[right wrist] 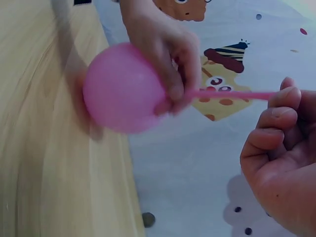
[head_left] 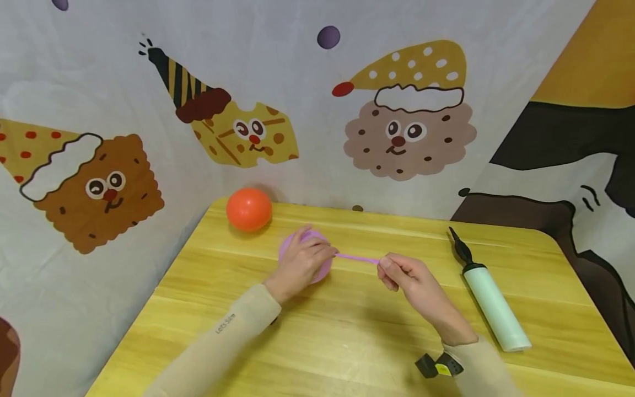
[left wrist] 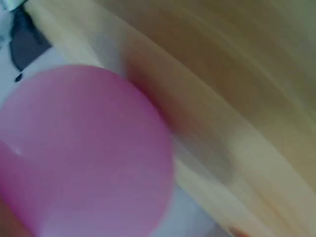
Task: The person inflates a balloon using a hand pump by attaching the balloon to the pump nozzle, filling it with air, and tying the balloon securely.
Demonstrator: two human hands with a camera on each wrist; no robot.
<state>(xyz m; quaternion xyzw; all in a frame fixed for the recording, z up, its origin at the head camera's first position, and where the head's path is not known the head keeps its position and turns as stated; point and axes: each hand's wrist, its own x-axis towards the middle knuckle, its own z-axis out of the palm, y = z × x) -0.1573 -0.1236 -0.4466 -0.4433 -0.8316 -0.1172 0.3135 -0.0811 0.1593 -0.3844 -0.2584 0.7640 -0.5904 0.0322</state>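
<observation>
A small inflated pink balloon (right wrist: 118, 91) hangs close over the wooden table (head_left: 317, 342), its round body partly covered by my left hand (head_left: 300, 262) in the head view. The left fingers pinch the balloon where its neck begins. From there the neck (head_left: 357, 258) runs stretched thin and straight to my right hand (head_left: 409, 278). My right thumb and index finger pinch its end, the other fingers curled beneath. Seen from the left wrist, the balloon (left wrist: 94, 153) fills much of the picture and the left fingers are mostly hidden.
An orange-red inflated balloon (head_left: 249, 209) sits at the table's back left. On the right lies a hand pump (head_left: 496, 309) with a pale green barrel and black nozzle. Behind the table hangs a white cloth (head_left: 307, 187) printed with cartoon snacks.
</observation>
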